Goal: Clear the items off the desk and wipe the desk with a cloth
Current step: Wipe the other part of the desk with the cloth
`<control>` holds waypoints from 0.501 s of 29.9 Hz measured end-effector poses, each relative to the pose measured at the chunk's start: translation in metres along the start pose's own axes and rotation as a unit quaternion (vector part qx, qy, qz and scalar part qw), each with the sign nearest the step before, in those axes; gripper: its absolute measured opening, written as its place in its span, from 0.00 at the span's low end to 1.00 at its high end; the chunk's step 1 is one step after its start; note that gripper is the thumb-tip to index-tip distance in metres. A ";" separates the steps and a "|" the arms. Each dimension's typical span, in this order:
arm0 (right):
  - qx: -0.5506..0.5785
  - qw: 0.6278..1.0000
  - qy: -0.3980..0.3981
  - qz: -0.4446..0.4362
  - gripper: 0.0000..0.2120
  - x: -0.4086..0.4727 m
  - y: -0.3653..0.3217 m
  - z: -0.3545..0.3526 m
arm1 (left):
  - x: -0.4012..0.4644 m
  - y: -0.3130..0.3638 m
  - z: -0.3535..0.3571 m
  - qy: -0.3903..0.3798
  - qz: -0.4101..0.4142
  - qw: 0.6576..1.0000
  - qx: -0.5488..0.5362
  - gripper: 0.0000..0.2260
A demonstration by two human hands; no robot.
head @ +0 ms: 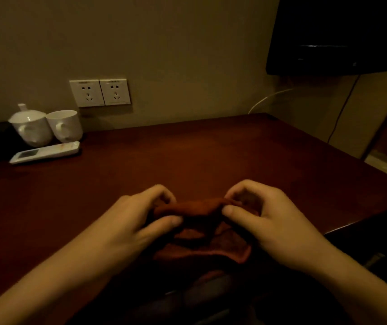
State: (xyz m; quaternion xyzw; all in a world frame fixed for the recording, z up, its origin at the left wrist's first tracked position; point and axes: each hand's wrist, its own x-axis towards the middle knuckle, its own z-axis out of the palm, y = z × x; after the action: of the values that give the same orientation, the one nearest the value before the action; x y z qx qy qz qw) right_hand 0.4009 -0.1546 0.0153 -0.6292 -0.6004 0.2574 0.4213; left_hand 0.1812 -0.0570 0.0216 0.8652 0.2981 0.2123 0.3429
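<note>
Had both hands pinched on one reddish-brown cloth (202,214) at the near edge of the desk (211,156): left hand (138,221) gripping its left end, right hand (265,221) gripping the right, top edge stretched between them, rest drooping toward the lap. Looked like folding or bunching it before wiping, so probably best to fold it into a flat pad and keep loose corners tucked in. Further back at the far left corner: one white remote (44,152), two white cups (49,129), one of them lidded. On the wall behind, two sockets (100,92), plus one dark screen (342,34) up right.
</note>
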 end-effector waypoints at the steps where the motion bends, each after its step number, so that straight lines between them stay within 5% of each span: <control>1: -0.036 0.999 -0.014 0.014 0.02 0.007 0.003 0.001 | 0.003 -0.008 -0.002 -0.016 -0.017 0.999 0.034 0.06; 6: -0.330 0.944 -0.009 0.002 0.24 0.022 0.029 0.015 | 0.012 -0.036 0.015 -0.013 -0.028 0.962 0.273 0.16; 11: -0.305 0.947 -0.065 -0.072 0.32 0.011 0.028 0.025 | 0.012 -0.035 0.031 0.008 0.072 0.947 0.314 0.27; 15: -0.342 0.928 -0.129 -0.076 0.30 0.008 0.038 0.031 | 0.010 -0.045 0.043 -0.023 0.064 0.927 0.369 0.21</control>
State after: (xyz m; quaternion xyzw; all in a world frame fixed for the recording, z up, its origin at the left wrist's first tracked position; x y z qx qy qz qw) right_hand 0.3966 -0.1373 -0.0317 -0.6491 -0.7469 0.0830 0.1178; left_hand 0.1963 -0.0443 -0.0382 0.9524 0.2913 0.0893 -0.0080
